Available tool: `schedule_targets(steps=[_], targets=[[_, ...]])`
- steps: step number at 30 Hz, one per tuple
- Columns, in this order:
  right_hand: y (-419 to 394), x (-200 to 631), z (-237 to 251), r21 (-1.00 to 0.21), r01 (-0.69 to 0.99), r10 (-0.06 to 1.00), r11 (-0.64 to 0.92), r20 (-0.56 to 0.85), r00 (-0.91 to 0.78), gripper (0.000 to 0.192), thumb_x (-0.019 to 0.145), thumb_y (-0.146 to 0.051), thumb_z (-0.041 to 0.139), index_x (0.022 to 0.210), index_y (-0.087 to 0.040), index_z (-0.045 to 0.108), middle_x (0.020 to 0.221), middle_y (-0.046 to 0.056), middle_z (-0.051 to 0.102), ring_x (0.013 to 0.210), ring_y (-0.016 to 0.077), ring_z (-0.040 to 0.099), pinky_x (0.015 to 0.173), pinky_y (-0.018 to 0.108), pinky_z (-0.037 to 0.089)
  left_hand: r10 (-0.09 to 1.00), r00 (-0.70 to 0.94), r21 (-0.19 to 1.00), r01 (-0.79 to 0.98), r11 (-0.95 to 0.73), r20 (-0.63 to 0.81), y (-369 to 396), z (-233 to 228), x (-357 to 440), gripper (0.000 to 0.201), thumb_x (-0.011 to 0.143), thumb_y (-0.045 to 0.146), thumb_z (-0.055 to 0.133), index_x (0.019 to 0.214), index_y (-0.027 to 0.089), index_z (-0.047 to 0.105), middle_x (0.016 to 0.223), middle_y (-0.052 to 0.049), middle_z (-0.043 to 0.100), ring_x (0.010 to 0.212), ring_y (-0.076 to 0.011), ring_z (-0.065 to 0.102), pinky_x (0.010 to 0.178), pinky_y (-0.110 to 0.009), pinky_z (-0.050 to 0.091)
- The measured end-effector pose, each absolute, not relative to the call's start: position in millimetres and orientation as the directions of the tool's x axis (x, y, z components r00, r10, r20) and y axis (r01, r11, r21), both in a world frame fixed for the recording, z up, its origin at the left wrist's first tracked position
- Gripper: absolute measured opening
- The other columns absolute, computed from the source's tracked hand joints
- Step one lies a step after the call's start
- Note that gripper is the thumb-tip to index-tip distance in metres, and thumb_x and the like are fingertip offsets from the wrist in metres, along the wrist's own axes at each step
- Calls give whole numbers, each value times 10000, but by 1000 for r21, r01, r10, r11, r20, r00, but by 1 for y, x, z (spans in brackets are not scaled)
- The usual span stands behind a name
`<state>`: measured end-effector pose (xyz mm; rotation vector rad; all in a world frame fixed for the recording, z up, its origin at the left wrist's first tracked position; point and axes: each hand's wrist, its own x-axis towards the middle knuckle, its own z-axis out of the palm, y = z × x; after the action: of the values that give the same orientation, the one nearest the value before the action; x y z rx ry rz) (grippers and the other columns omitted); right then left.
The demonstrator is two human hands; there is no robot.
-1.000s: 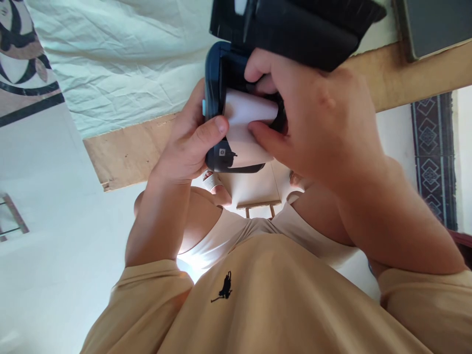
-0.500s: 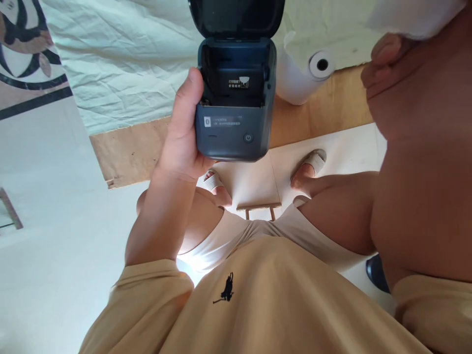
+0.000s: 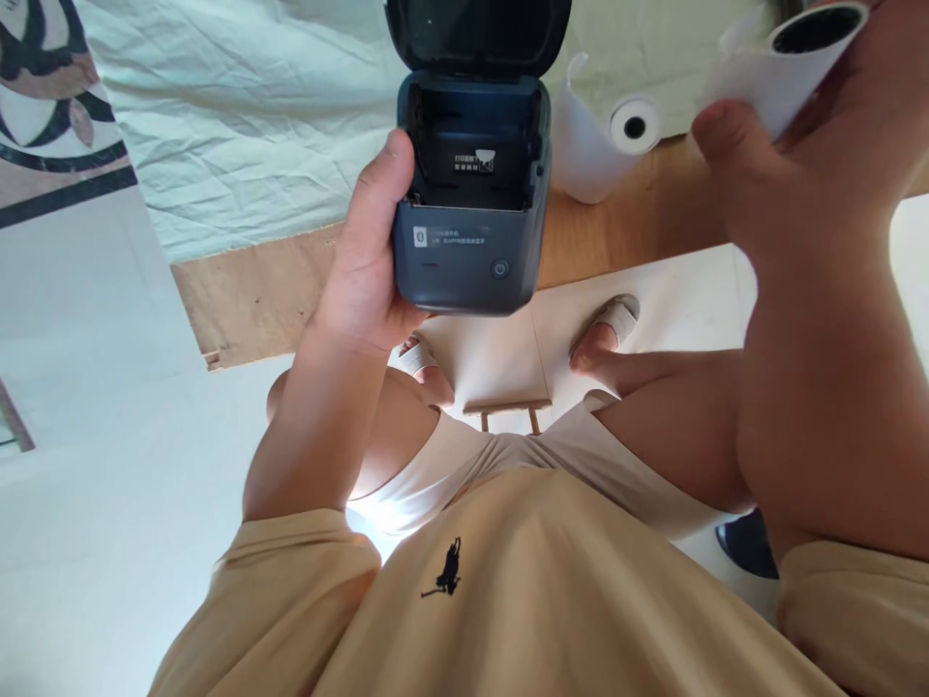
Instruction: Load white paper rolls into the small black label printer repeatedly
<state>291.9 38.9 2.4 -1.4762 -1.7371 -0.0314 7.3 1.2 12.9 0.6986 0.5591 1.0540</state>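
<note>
A dark blue portable label printer [image 3: 464, 257] rests in my left hand [image 3: 370, 242], which grips it from its left side and underneath. Its lid [image 3: 479, 34] is swung up, and the bare paper bay with a small printed label inside faces me. At the upper right, my right hand [image 3: 805, 184] is wrapped around a white paper roll [image 3: 769, 82] with a wide hollow core; its thumb shows, while most other fingers are hidden. Between the printer and that hand, a second white paper roll [image 3: 602, 160] with a narrow core and a loose end lies on the table.
A pale green cloth [image 3: 254, 116] covers much of the wooden table [image 3: 254, 300], whose front edge runs below the printer. A panda picture [image 3: 58, 106] is at the upper left. Below are my legs, sandals and a small wooden frame [image 3: 508, 407] on the floor.
My right hand has come lower and turned, bringing the wide-core paper roll into fuller view. The printer in my left hand has shifted slightly right.
</note>
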Motion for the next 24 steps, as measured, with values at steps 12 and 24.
schedule_targets(steps=[12, 24], targets=[[38, 281, 1, -440, 843, 839, 311, 544, -26, 473, 541, -103, 465, 975, -191, 633, 894, 77, 591, 736, 109, 510, 602, 246, 343, 919, 376, 766, -553, 328, -122, 0, 10, 6, 438, 944, 453, 429, 1120, 155, 697, 1103, -48, 690, 929, -183, 666, 878, -290, 553], [39, 288, 4, -690, 607, 880, 393, 474, -31, 741, 529, 51, 550, 1190, -283, 552, 976, -18, 573, 725, 29, 483, 561, 159, 342, 910, 363, 764, -524, 378, -201, -2, 13, 6, 414, 936, 460, 459, 1162, 185, 670, 1185, -1, 656, 1196, -203, 574, 1011, -296, 515]])
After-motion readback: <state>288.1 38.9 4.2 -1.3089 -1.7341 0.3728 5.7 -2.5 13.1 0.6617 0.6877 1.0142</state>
